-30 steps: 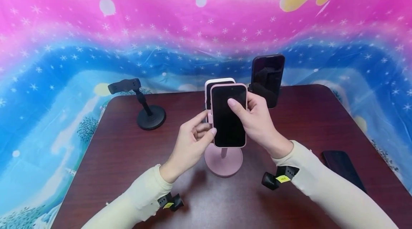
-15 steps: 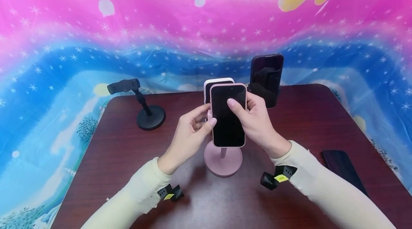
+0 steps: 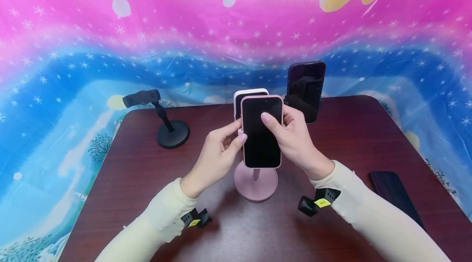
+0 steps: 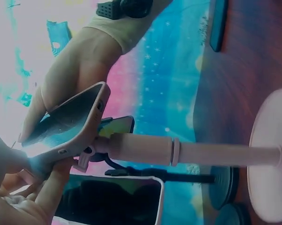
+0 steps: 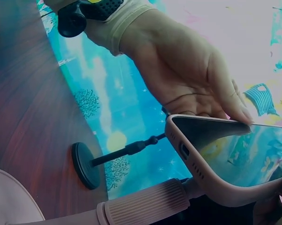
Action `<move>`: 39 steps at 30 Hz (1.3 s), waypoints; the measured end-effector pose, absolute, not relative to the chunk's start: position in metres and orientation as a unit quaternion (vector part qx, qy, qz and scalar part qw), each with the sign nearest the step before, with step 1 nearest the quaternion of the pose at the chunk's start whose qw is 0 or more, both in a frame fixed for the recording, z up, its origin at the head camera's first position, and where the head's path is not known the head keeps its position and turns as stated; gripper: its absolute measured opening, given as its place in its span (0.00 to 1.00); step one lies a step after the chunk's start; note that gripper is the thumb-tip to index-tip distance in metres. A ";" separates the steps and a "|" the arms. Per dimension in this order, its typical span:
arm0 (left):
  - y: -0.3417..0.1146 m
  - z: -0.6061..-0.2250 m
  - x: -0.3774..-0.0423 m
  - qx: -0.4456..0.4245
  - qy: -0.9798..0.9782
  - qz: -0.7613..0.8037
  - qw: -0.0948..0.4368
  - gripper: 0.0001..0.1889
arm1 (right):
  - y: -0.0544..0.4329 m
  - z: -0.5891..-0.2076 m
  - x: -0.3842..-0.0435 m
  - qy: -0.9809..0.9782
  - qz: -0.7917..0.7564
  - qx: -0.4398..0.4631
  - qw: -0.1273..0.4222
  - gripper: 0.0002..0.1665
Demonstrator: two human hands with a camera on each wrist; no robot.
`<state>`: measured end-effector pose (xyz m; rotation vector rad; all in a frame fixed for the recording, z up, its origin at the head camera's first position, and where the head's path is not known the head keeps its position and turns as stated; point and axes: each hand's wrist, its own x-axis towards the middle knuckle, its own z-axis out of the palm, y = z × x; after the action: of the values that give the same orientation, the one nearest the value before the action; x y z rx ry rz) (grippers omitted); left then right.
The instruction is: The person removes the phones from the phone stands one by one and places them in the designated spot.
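A phone in a pink case (image 3: 258, 147) stands upright at the top of a pink phone stand (image 3: 256, 186), its dark screen facing me. My right hand (image 3: 300, 143) grips the phone's right edge, thumb flat on the screen and fingers behind. At the left edge, my left hand (image 3: 212, 157) pinches the phone beside the stand's holder, thumb at the front rim. In the left wrist view, a small pink clamp part (image 4: 84, 160) shows under the phone, near a left finger (image 4: 54, 187). Most of the holder behind the phone is hidden.
Directly behind stands a white-edged phone (image 3: 250, 91), partly covered. A black phone (image 3: 306, 90) is propped up at the back right. A bare black phone stand (image 3: 172, 134) is at the back left. Another dark phone (image 3: 394, 196) lies on the table (image 3: 121, 196) by my right forearm.
My left fingers have moved slightly up and closer in along the phone's left edge, partly covering the pink clamp. My right hand and the phone look unchanged.
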<state>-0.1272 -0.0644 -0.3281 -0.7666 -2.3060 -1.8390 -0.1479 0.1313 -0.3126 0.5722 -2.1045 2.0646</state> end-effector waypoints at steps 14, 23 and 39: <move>-0.065 -0.332 -0.131 -0.260 -0.727 -0.634 0.029 0.23 | 0.132 -0.315 -0.149 -0.690 0.695 0.191 0.061 0.17; -0.065 -0.332 -0.132 -0.268 -0.717 -0.642 0.029 0.24 | 0.131 -0.318 -0.149 -0.666 0.719 0.193 0.048 0.13; -0.066 -0.331 -0.134 -0.251 -0.708 -0.660 0.011 0.23 | 0.131 -0.319 -0.147 -0.628 0.755 0.189 0.019 0.12</move>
<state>-0.1336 -0.0658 -0.3311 -0.7834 -2.2082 -2.0589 -0.1474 0.1314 -0.3194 0.5870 -1.9496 2.3419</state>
